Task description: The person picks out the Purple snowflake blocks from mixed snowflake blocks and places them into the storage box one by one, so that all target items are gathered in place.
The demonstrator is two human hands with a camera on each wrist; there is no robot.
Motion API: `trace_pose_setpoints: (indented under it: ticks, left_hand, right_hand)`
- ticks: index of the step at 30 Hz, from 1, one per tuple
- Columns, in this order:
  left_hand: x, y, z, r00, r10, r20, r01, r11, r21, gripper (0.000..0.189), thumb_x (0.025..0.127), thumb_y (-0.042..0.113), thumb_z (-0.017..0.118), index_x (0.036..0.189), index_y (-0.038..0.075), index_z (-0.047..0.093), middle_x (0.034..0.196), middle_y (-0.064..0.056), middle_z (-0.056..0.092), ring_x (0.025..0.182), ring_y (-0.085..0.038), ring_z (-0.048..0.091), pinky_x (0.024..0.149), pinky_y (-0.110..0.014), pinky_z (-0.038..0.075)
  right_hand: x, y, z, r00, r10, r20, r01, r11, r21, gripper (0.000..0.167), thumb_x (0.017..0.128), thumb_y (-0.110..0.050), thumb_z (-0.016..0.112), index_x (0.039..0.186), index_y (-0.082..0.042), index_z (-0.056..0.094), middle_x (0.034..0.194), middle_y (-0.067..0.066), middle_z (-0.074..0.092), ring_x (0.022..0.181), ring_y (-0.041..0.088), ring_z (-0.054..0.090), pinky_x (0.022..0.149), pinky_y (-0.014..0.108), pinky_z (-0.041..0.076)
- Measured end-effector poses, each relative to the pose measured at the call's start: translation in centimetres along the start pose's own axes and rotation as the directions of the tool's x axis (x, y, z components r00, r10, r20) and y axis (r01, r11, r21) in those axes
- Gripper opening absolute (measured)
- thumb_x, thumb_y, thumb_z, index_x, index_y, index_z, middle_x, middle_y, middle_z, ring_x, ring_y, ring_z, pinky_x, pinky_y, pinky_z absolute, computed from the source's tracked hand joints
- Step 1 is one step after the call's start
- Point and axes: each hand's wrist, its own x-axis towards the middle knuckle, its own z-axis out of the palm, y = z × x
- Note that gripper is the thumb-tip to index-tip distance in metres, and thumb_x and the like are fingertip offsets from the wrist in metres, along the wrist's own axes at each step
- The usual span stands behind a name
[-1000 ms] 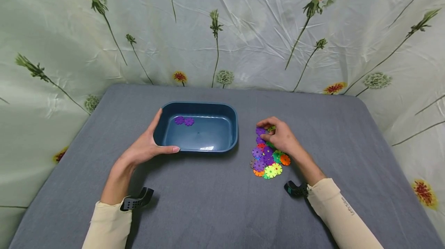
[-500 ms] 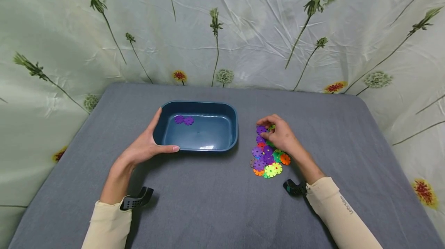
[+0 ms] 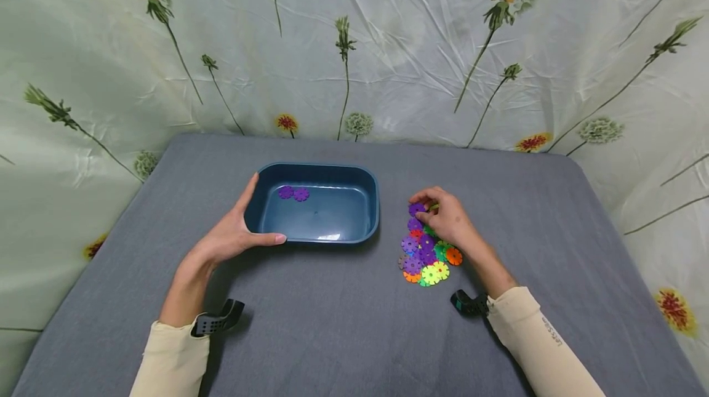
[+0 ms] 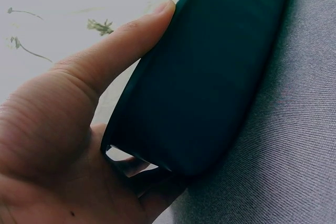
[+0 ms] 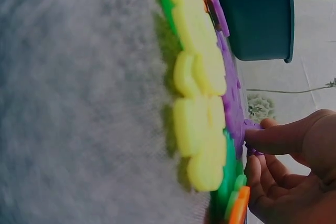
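Observation:
My left hand [image 3: 229, 234] grips the left end of a dark blue plastic bin [image 3: 332, 215], its thumb along the near rim and the fingers round the far side. In the left wrist view the thumb lies on the rim of the bin [image 4: 205, 72], with fingers partly hidden behind its end. Two purple flower-shaped plastic discs [image 3: 301, 194] lie in the bin. To its right, my right hand [image 3: 450, 220] pinches a purple flower-shaped disc [image 3: 416, 208] between thumb and fingers, at the far end of a loose pile of colourful discs [image 3: 428, 255].
A grey cloth [image 3: 332, 329] covers the table. Behind it hangs a pale curtain [image 3: 410, 46] printed with dandelions. Black wrist straps [image 3: 218, 319] sit on both forearms. Yellow discs [image 5: 202, 119] overlap green and purple ones in the right wrist view.
Almost nothing differs. The right hand stays at the far end of the pile, with the purple disc at its fingertips tilting slightly. The left hand and bin stay put.

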Motion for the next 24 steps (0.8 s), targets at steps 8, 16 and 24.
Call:
trace_pose_setpoints:
  ticks: [8,16,24]
  left_hand:
    - [0.0,0.0,-0.1,1.0,0.01,0.001,-0.01,1.0,-0.002,0.139,0.078,0.042,0.091,0.163,0.042,-0.02,0.177,-0.013,-0.011,0.161,-0.051,0.004,0.119,-0.078,0.017]
    - [0.1,-0.1,-0.1,1.0,0.013,0.002,-0.013,1.0,0.009,0.139,0.079,0.042,0.09,0.163,0.042,-0.019,0.177,-0.013,-0.009,0.16,-0.051,0.006,0.119,-0.077,0.019]
    - [0.0,-0.1,0.0,1.0,0.014,0.004,-0.014,1.0,0.009,0.139,0.078,0.044,0.091,0.163,0.042,-0.019,0.177,-0.013,-0.009,0.161,-0.05,0.006,0.119,-0.077,0.02]
  right_hand:
    - [0.3,-0.5,0.2,1.0,-0.001,-0.021,0.001,1.0,-0.005,0.02,0.099,0.002,0.066,0.118,-0.001,0.072,0.112,0.02,0.072,0.099,0.032,0.064,0.09,0.049,0.056]
    - [0.8,-1.3,0.8,0.998,-0.012,-0.065,0.012,1.0,0.003,0.021,0.1,-0.001,0.066,0.12,-0.002,0.072,0.11,0.019,0.072,0.098,0.032,0.065,0.088,0.047,0.056]
    - [1.1,-2.2,1.3,0.996,-0.009,-0.087,0.013,0.999,0.044,0.018,0.1,-0.006,0.068,0.118,-0.004,0.073,0.107,0.017,0.073,0.089,0.025,0.065,0.077,0.026,0.051]
